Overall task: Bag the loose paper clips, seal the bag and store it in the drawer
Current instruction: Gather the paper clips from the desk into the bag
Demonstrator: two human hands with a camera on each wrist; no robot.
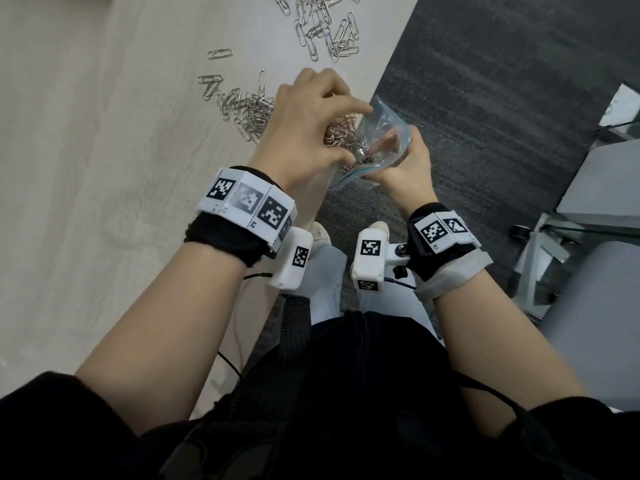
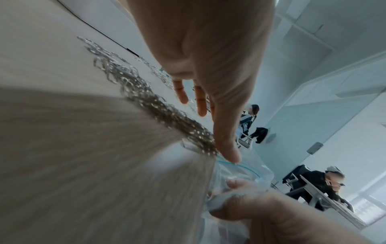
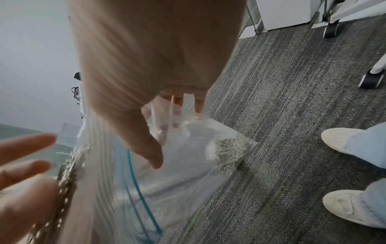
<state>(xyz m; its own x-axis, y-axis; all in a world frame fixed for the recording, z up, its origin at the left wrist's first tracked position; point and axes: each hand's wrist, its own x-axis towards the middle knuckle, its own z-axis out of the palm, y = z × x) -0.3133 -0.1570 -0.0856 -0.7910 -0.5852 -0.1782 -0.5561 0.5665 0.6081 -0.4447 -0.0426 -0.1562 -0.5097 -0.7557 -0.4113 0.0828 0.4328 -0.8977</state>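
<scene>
Loose silver paper clips [image 1: 251, 110] lie heaped on the pale wooden table [image 1: 104, 133], with a second heap [image 1: 329, 29] farther away. My left hand [image 1: 322, 109] rests at the table's edge, fingers straight over a bunch of clips [image 2: 167, 115] that it pushes off the edge. My right hand [image 1: 408, 164] grips a clear zip bag [image 1: 386, 128] just below that edge, mouth open toward the clips. The bag [image 3: 188, 173] has a teal seal strip, and several clips [image 3: 229, 148] sit in its lower corner. No drawer is in view.
Dark grey carpet [image 1: 485, 116] lies below the table edge, where my white shoes [image 3: 344, 140] stand. Chair castors [image 3: 369, 80] and a glass-edged unit [image 1: 588, 202] are at the right. Two other people [image 2: 317, 183] sit in the room's background.
</scene>
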